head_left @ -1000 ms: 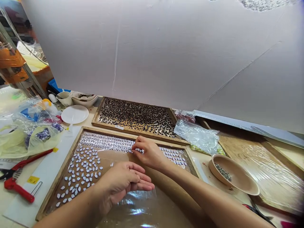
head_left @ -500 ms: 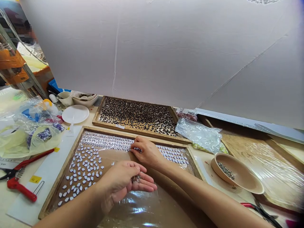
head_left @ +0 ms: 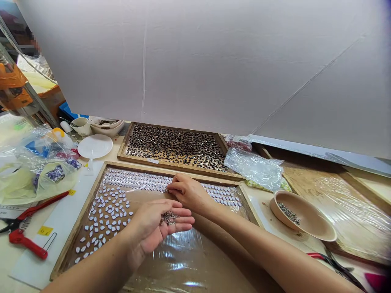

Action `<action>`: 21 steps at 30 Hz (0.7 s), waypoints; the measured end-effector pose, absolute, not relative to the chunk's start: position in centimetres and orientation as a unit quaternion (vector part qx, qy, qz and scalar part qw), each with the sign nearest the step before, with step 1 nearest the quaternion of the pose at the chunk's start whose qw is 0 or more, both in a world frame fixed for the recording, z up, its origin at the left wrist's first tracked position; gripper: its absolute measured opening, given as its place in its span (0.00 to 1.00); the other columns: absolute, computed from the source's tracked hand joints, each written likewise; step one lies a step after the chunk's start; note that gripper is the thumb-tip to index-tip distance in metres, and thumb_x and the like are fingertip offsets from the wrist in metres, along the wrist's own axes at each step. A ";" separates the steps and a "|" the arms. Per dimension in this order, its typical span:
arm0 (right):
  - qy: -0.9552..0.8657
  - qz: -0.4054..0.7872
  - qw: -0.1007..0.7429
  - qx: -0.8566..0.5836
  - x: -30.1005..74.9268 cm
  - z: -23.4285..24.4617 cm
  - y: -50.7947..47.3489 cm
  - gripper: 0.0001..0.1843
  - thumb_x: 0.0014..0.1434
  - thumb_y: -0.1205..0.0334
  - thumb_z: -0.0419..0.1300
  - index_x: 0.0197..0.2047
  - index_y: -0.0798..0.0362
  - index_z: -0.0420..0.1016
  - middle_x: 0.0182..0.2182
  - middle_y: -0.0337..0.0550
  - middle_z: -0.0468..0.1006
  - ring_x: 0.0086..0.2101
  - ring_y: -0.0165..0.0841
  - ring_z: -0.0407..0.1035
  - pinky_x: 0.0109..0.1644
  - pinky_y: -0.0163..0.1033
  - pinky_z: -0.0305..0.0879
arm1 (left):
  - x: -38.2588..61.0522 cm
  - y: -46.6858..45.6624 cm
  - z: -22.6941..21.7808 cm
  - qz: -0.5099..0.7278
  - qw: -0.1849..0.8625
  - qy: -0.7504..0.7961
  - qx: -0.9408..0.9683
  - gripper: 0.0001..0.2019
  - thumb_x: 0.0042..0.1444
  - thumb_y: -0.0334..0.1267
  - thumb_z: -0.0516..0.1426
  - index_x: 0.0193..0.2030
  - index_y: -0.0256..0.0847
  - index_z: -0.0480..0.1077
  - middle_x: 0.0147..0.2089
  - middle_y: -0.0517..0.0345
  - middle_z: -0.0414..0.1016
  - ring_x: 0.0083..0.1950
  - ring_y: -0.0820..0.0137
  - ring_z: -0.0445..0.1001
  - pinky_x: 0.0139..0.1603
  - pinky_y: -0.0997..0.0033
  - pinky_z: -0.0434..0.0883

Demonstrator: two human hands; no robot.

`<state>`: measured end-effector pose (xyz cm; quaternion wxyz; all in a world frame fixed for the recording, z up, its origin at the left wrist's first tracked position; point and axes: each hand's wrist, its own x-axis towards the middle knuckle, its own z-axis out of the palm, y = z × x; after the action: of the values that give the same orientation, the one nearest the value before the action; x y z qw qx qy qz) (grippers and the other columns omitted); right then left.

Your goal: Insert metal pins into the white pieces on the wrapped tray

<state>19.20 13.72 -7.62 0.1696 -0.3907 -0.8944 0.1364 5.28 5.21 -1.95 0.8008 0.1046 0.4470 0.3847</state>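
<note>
My left hand (head_left: 159, 228) is palm up over the near wooden-framed tray (head_left: 100, 179), its fingers stretched out. It holds a small heap of thin metal pieces (head_left: 169, 218) on the palm and fingers. Farther back, my right hand (head_left: 189, 195) is closed in a pinch at the end of the rows of small white pieces (head_left: 140, 181). Whatever is between those fingertips is too small to make out. Dark spots show on the white pieces in the rows. Loose white leaf-shaped pieces (head_left: 111, 207) lie scattered on the tray's left side, on film-covered brown board.
Behind stands another framed tray (head_left: 183, 171) of small dark pieces. At right are a tan bowl (head_left: 317, 221) with metal bits, a clear bag (head_left: 256, 167) and red-handled pliers (head_left: 317, 255). At left are red-handled cutters (head_left: 29, 244) and a white plate (head_left: 95, 146). A white panel (head_left: 195, 69) hangs behind.
My left hand has moved slightly left and up, and its fingers have opened flatter, showing more of the metal pieces. My right hand stays pinched at nearly the same spot in the rows.
</note>
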 end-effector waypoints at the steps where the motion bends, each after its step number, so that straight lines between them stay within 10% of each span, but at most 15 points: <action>1: -0.891 0.145 0.177 -0.391 19.4 -7.4 13.7 0.09 0.53 0.72 0.57 0.31 0.52 0.78 0.28 0.41 0.70 0.30 0.29 0.64 0.32 0.34 0.58 | 5.3 5.3 -1.9 0.386 0.802 0.445 0.096 0.09 0.57 0.27 0.47 0.36 0.26 0.67 0.37 0.37 0.75 0.37 0.60 0.77 0.47 0.58 0.70; 21: -0.891 0.187 0.221 -0.349 19.1 -2.3 8.1 0.06 0.53 0.73 0.52 0.30 0.56 0.68 0.29 0.42 0.67 0.30 0.30 0.60 0.31 0.35 0.56 | 5.0 5.2 -2.2 0.467 0.782 0.401 0.096 0.09 0.52 0.23 0.52 0.27 0.30 0.73 0.28 0.55 0.72 0.28 0.77 0.68 0.27 0.81 0.66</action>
<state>19.09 8.13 -2.28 0.2210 -0.3495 -0.8910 0.1874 5.04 5.22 -2.20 0.7824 0.0957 0.4011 0.4668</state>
